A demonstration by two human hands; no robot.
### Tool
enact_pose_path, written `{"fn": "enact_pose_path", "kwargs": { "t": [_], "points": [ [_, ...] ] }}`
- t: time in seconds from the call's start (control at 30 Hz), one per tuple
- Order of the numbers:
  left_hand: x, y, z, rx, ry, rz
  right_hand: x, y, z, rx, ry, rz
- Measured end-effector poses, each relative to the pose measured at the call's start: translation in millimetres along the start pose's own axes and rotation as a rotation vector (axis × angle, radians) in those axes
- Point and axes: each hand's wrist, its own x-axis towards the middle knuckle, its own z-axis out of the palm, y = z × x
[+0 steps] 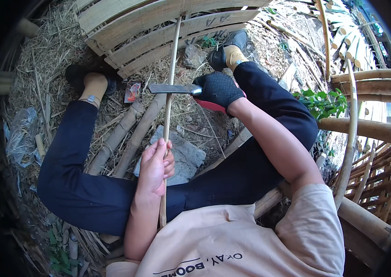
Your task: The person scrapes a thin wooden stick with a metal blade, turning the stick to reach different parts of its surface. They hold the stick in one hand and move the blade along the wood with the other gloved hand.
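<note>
A long, thin bamboo strip (173, 64) runs from my body up to a slatted wooden crate (154, 37), its far end lying against the slats. My bare left hand (156, 164) is closed around the strip's lower part. My right hand (219, 91), in a black and red glove, grips a knife (173, 89) with a broad, straight metal blade. The blade lies crosswise over the strip, touching it or very near it, some way beyond my left hand. The glove hides most of the knife's handle.
Between my legs lie a grey stone block (184, 159) and bamboo poles (142, 131). Straw covers the ground, with a clear plastic bag (22, 138) at left. Cut bamboo (350, 44) is piled at the far right, near a bamboo railing (366, 129) and a leafy plant (322, 102).
</note>
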Motion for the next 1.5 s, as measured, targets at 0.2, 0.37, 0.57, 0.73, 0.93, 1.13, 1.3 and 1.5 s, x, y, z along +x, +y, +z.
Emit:
{"fn": "enact_pose_path", "kwargs": {
  "t": [0.2, 0.37, 0.57, 0.73, 0.93, 1.13, 1.3, 1.5],
  "points": [
    [0, -3, -1, -0.089, -0.075, -0.071, 14, 42, -10, -0.008, 0.144, 0.116],
    [0, -4, -2, -0.06, -0.062, -0.029, 8, 29, -20, 0.052, 0.185, 0.225],
    [2, -2, 2, 0.036, 0.011, 0.031, -3, 6, -32, 0.128, -0.071, -0.001],
    [2, -5, 4, 0.082, 0.008, 0.025, -5, -1, -23, 0.099, -0.138, -0.087],
    [2, -6, 6, 0.088, 0.015, 0.035, -4, -4, -21, -0.083, -0.031, -0.035],
    [0, -10, 9, 0.072, 0.0, 0.018, 10, 32, -17, 0.039, 0.119, 0.156],
    [-1, -7, 9, 0.068, 0.041, 0.036, 15, 57, -12, 0.006, 0.222, 0.243],
    [2, -4, 8, 0.092, 0.073, 0.079, -5, 17, -34, 0.037, 0.132, 0.117]
  ]
}}
